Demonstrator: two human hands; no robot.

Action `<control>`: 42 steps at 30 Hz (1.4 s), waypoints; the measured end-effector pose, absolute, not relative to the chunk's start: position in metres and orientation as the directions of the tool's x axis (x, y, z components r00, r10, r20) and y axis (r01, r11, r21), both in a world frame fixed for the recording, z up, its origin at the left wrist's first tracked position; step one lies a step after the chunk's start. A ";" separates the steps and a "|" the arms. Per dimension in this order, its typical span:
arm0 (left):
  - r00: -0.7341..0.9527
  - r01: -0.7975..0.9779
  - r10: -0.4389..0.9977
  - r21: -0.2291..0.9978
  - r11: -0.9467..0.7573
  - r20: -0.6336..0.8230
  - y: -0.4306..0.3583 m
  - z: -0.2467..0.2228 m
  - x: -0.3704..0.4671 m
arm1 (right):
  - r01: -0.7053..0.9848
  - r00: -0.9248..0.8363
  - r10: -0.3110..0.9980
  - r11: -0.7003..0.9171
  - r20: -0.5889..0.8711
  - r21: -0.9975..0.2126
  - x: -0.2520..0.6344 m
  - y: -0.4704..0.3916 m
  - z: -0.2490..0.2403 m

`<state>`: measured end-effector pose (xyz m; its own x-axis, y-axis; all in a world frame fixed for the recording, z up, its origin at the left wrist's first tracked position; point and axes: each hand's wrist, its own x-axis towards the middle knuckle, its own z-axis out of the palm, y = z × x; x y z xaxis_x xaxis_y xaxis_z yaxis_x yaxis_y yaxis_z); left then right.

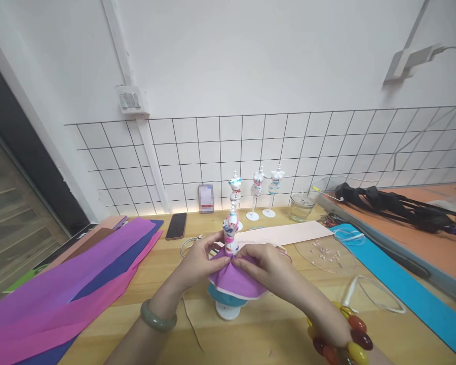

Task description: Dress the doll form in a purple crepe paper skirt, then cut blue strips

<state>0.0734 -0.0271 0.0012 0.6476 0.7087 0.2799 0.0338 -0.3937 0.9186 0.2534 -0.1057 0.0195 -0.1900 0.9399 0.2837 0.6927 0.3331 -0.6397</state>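
Observation:
A small white dress form (231,238) with coloured marks stands upright on a round white base (228,311) in front of me. Around its waist hangs a purple fabric skirt (239,284) with a pale hem, over a teal layer (224,295). My left hand (205,258) pinches the gathered waist of the purple skirt from the left, its other fingers behind the form. From the right, my right hand (260,261) pinches the same waist edge close beside it. Both thumbs nearly meet at the front.
Purple, navy and pink sheets (79,284) lie at left. Behind are a phone (177,225), another upright screen (206,198), more dress forms (253,190) and a glass jar (302,208). A pale strip (281,234), small beads (327,253), a white cord (380,299) and a blue strip (403,284) lie rightward.

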 end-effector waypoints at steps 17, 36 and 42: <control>0.648 0.029 0.709 0.921 -0.389 0.280 -0.030 0.003 0.076 | 0.638 -0.294 0.913 0.408 0.283 -0.653 0.255 -0.109 0.022; 0.638 0.000 0.719 0.934 -0.358 0.276 -0.032 0.003 0.077 | 0.617 -0.245 0.947 0.318 0.208 -0.720 0.262 -0.107 0.021; 0.682 -0.070 0.680 0.950 -0.304 0.267 -0.029 -0.002 0.077 | 0.622 -0.274 0.942 0.326 0.192 -0.712 0.263 -0.110 0.024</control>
